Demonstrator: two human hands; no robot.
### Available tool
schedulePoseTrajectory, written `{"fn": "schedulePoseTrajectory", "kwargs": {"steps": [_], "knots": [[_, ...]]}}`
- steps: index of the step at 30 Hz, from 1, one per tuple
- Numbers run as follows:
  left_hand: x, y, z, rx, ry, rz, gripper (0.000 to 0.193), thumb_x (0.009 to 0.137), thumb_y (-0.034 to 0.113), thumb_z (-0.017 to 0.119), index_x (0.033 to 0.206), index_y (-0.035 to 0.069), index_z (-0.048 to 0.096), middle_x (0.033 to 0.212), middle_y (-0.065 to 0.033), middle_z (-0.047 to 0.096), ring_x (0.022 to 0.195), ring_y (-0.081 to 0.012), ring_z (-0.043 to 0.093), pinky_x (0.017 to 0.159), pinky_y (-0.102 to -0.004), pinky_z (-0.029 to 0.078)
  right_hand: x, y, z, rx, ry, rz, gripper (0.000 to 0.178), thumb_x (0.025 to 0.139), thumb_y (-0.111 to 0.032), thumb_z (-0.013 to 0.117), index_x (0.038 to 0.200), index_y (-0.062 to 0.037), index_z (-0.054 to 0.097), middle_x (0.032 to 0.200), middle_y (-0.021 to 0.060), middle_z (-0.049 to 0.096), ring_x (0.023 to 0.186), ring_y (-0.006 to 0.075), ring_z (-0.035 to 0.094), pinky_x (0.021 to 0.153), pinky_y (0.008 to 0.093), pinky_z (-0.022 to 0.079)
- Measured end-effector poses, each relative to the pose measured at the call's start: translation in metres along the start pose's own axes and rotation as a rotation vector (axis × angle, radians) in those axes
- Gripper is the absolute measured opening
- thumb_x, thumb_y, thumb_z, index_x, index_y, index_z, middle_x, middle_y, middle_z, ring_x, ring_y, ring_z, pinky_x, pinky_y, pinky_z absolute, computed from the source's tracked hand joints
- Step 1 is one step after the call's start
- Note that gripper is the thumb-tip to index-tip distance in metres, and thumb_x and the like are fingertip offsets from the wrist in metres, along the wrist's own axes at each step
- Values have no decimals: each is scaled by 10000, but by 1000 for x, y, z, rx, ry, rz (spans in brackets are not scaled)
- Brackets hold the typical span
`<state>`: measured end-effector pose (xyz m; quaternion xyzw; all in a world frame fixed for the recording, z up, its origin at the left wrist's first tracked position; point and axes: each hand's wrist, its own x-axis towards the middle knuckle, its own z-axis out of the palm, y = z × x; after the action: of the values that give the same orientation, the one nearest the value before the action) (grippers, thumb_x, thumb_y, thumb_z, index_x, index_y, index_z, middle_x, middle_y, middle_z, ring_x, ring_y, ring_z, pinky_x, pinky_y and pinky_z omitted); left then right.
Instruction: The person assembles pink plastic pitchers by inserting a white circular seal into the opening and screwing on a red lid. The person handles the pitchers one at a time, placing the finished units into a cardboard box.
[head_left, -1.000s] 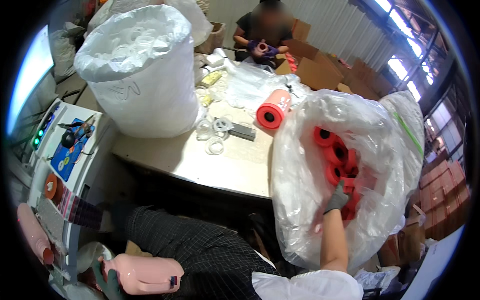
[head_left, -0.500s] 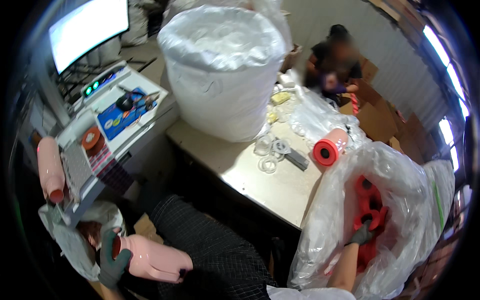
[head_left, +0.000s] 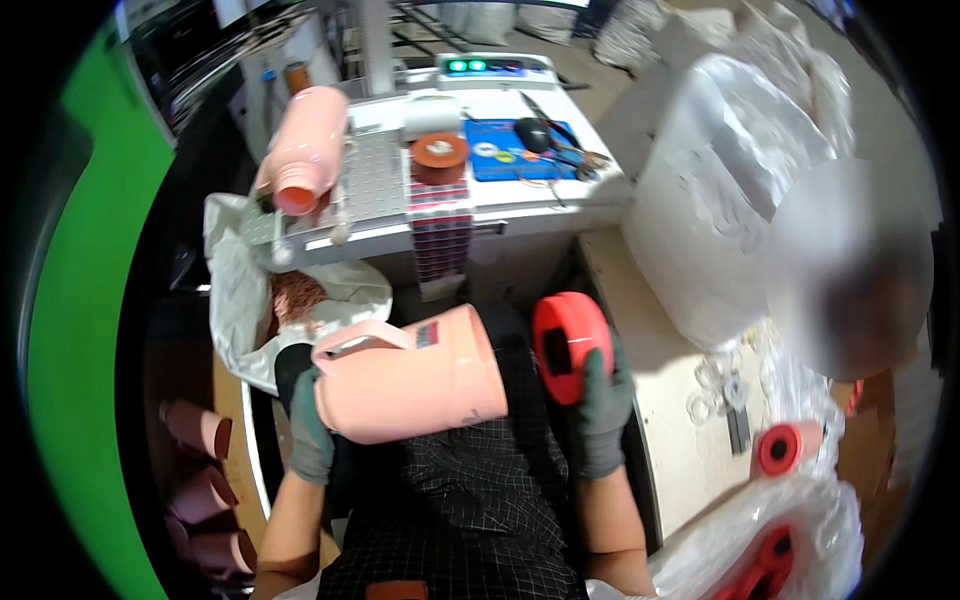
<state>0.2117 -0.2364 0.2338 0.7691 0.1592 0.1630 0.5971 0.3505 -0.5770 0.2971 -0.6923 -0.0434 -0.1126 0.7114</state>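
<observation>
In front of my lap, a pink plastic jug body (head_left: pixel 405 392) lies sideways, its handle on the upper side and its wide open end facing right. My left hand (head_left: pixel 308 425), in a grey-green glove, is closed round its narrow end. A round red base (head_left: pixel 585 335) with a dark centre is gripped by my gloved right hand (head_left: pixel 603 410), just right of the jug's open end. The base and the jug are apart. At the lower right, more red bases (head_left: pixel 775 550) lie in a clear plastic bag (head_left: pixel 835 540).
Another pink jug body (head_left: pixel 315 135) rests on the white bench (head_left: pixel 375 225) beside a roll of labels (head_left: pixel 438 155) and tools. Below is a bag of pink scraps (head_left: pixel 235 300). Several pink jug bodies (head_left: pixel 200 430) stand lower left. A large white sack (head_left: pixel 690 210) and a red-based pink jug (head_left: pixel 800 445) are right.
My view has swung left. My right hand has come out of the bag with a red base. The jug in my left hand has been raised in front of me, its wide end facing right.
</observation>
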Motion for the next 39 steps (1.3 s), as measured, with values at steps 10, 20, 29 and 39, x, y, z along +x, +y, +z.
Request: {"fn": "schedulePoseTrajectory", "kwargs": {"steps": [10,20,29,39], "knots": [[-49,-60,-2,60,-84,-92,262,918,84,709,1160,5,648,1044,-87,703,946,-185,695,774,-331,550,-22,10,39,-205,-540,-651,582,883,-311,772,1336,34,651,1089,144,634,989,276,598,883,405,506],[-33,-62,21,508,65,222,106,965,74,646,909,46,561,793,-72,619,704,-159,598,619,-316,490,-32,5,20,-232,-488,-559,626,1049,-497,538,1293,66,658,1046,114,620,904,230,547,816,373,478],[-23,6,21,108,297,-20,201,1048,207,528,927,52,568,852,-28,629,793,-134,620,692,-355,518,-38,-17,10,22,-472,-374,447,1013,-333,604,1246,42,673,1053,118,597,967,253,601,884,370,495],[-11,45,36,-12,222,105,210,1040,225,561,1032,28,633,929,-10,641,874,-118,599,832,-283,492,36,-23,21,301,-754,21,1113,952,-873,264,1665,-20,210,1722,179,235,1584,304,245,1294,445,163]]}}
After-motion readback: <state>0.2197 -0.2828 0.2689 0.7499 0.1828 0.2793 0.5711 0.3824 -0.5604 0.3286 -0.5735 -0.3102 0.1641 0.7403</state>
